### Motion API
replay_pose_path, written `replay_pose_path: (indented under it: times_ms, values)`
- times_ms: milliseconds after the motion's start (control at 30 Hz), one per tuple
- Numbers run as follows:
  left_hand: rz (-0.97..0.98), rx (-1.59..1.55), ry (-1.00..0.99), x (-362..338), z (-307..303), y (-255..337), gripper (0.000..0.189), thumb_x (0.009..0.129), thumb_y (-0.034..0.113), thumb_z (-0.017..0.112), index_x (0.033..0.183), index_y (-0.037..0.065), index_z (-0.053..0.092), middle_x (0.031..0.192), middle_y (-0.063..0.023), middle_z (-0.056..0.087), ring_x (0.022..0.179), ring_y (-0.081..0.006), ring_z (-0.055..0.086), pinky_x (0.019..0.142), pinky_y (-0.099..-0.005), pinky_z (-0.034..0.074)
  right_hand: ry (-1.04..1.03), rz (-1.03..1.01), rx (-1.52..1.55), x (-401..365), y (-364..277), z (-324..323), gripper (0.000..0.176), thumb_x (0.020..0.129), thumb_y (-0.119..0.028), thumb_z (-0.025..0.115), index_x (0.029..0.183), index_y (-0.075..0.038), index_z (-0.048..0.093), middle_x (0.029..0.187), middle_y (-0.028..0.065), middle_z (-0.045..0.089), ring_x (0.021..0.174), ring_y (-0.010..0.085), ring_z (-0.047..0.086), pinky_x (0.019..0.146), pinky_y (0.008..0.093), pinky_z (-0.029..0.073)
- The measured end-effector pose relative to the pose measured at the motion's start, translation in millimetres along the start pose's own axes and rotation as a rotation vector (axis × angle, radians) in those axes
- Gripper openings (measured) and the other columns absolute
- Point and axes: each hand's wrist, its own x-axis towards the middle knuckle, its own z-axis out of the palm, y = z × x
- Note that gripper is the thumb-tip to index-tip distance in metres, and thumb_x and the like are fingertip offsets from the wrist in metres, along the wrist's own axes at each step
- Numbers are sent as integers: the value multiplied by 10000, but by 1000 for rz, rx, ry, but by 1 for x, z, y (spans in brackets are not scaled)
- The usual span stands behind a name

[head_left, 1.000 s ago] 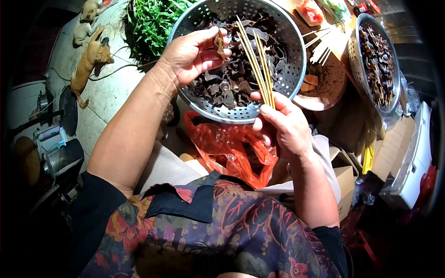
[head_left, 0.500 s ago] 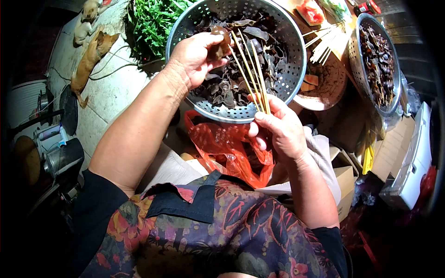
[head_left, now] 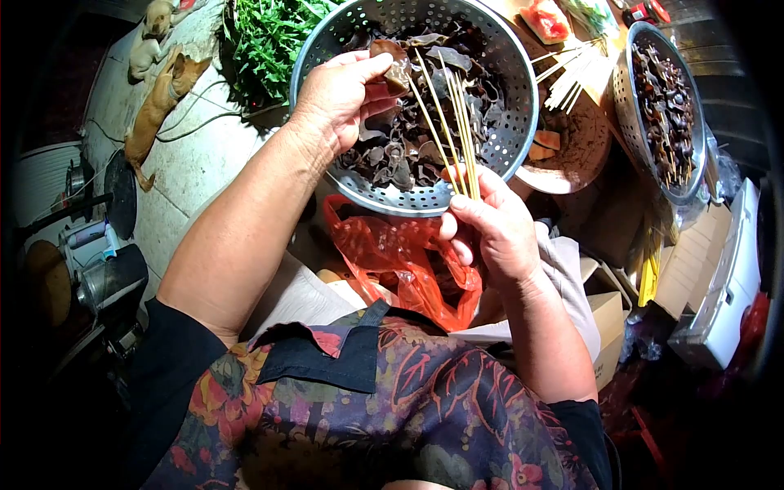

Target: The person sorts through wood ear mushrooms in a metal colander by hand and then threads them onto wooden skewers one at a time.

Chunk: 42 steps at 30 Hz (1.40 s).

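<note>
My left hand [head_left: 343,94] pinches a brown piece of wood ear mushroom [head_left: 392,65] between thumb and fingers, above the left part of a metal colander [head_left: 516,90]. In my right hand [head_left: 490,220] is a small bundle of bamboo skewers [head_left: 464,139], gripped near their lower ends at the colander's front rim. Their tips point up and away, slightly fanned, over the dark heap of wood ear mushrooms [head_left: 400,159] in the colander. The mushroom piece is just left of the skewer tips.
Below the colander hangs a red plastic bag [head_left: 408,261]. To the right are loose skewers [head_left: 576,77], a round basin [head_left: 584,155] and a second colander [head_left: 622,98] of skewered mushrooms. Leafy greens [head_left: 261,49] and two dogs [head_left: 155,106] are at the left.
The mushroom piece in my left hand has turned and shows more of its flat face. The skewers in my right hand have shifted slightly, with more of them showing.
</note>
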Motion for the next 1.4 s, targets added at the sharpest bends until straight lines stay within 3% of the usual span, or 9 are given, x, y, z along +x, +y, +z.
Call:
replay_pose_path:
  times_ms: [400, 533, 633, 767, 900, 1067, 1200, 1300, 1400]
  values:
    - [3, 220, -146, -6, 40, -17, 195, 814, 44, 556, 1001, 39, 610, 780, -18, 628, 671, -87, 585, 647, -217, 485, 141, -263, 18, -21, -23, -1, 274, 887, -55, 488, 1152, -25, 424, 648, 95, 573, 384, 92, 431, 365, 181, 351]
    - [-30, 53, -601, -25, 92, -25, 461, 803, 42, 584, 1249, 14, 469, 1062, -121, 585, 911, -183, 598, 784, -280, 504, 183, -366, -29, -39, -29, 7, 318, 879, -84, 484, 1176, 8, 420, 654, 112, 561, 381, 87, 402, 354, 170, 317]
    - [-32, 86, -644, -37, 115, -16, 658, 798, 92, 610, 1378, 84, 300, 1134, -128, 549, 978, -174, 555, 765, -283, 506, 143, -414, 51, -41, -27, 7, 348, 886, -84, 498, 1204, 23, 410, 662, 117, 572, 383, 81, 404, 358, 169, 317]
    - [132, 260, -406, -5, 100, -29, 374, 807, 103, 626, 1149, -13, 529, 935, -78, 614, 811, -136, 595, 730, -259, 504, 138, -388, 88, -42, -26, 11, 341, 887, -80, 504, 1204, 17, 424, 675, 121, 584, 387, 75, 410, 376, 163, 322]
    - [37, 263, -207, -4, 70, -6, 215, 859, 134, 567, 1040, 18, 572, 921, -87, 646, 752, -150, 633, 736, -280, 523, 44, -326, 37, -45, -33, 6, 309, 901, -59, 490, 1194, -18, 400, 704, 74, 583, 488, 68, 491, 425, 166, 376]
    - [38, 395, -67, -1, 32, 10, 164, 871, 180, 597, 937, 34, 625, 789, -31, 636, 661, -87, 600, 634, -214, 511, 152, -279, -15, -32, -34, 2, 253, 897, -81, 500, 1138, -3, 477, 723, 88, 597, 427, 70, 451, 420, 166, 373]
    - [70, 590, -159, 4, 3, -2, 228, 878, 240, 581, 763, 45, 605, 614, -15, 572, 512, -84, 514, 480, -209, 400, 164, -236, -42, -22, -31, 2, 240, 890, -78, 498, 1119, -6, 497, 717, 74, 593, 434, 67, 453, 421, 164, 368]
    - [89, 1037, -182, -3, -3, -15, 370, 845, 343, 627, 627, 47, 593, 515, -12, 522, 456, -83, 487, 442, -251, 395, 159, -225, -83, -17, -30, 4, 237, 884, -81, 500, 1110, -8, 504, 713, 67, 591, 437, 65, 455, 420, 165, 368]
    - [220, 1537, -263, -21, 6, -32, 297, 783, 355, 669, 747, 61, 652, 664, -90, 633, 619, -229, 616, 601, -352, 479, 160, -215, -104, -13, -28, 6, 243, 880, -87, 504, 1110, -8, 506, 714, 61, 592, 440, 62, 458, 420, 167, 372]
